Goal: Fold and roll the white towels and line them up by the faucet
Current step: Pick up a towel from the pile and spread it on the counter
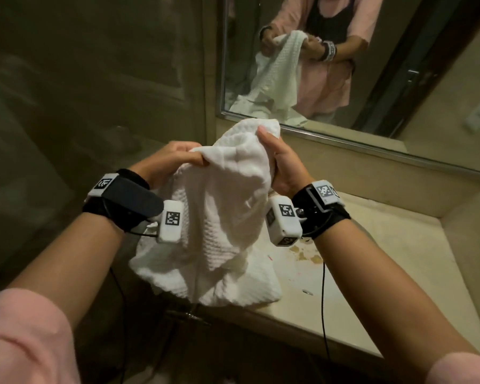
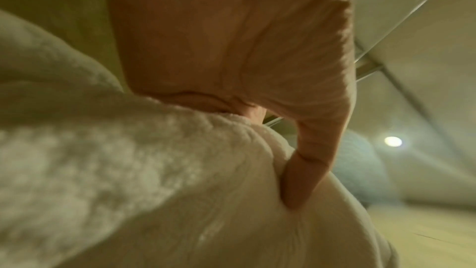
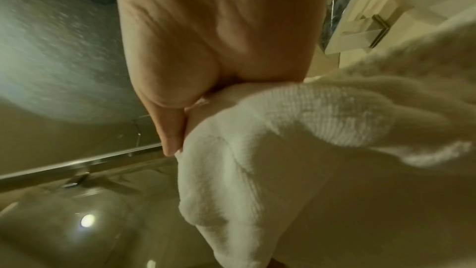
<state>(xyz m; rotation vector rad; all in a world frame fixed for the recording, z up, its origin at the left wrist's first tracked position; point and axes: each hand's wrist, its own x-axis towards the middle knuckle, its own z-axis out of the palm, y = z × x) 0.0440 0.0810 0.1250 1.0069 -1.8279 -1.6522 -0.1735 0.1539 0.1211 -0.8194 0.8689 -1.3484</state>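
Early stage. Towel (image 1: 219,217) held up bunched between left hand (image 1: 169,159) and right hand (image 1: 283,164), both gripping its top edge, lower end draped on counter (image 1: 372,259). Folding, rolling, lining up still undone; faucet unseen.

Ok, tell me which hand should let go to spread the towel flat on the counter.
Right, probably. The right hand grips the towel over the open counter, so it could release and smooth there. The left hand holds the upper edge near the counter's end and can anchor.
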